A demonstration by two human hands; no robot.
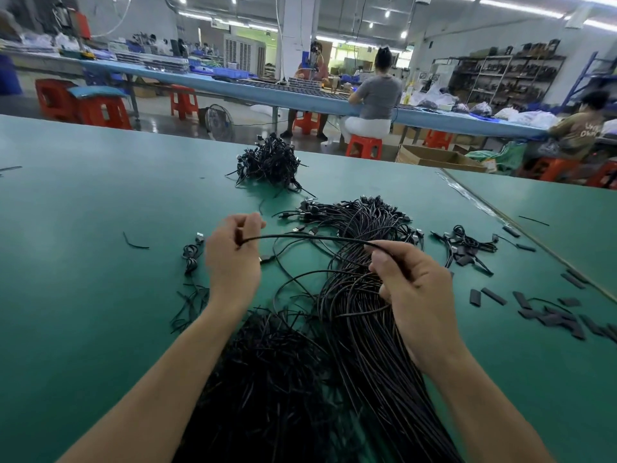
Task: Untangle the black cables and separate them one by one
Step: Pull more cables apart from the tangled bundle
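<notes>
A single black cable [300, 237] stretches between my two hands above the green table [83, 228]. My left hand [233, 255] pinches its left end with curled fingers. My right hand [410, 285] grips the cable's other stretch between thumb and fingers, over a long thick bundle of black cables [364, 329] that runs from the table's middle toward me. The bundle's connector ends [360, 212] fan out at its far side. A frayed heap of black cable ends [267, 379] lies between my forearms.
A bound pile of cables [270, 162] sits farther back. A small coiled cable [192, 255] lies left of my left hand, another small bundle [464, 243] to the right. Several short black sleeve pieces [551, 315] are scattered at right. People sit at a blue bench [233, 85] behind.
</notes>
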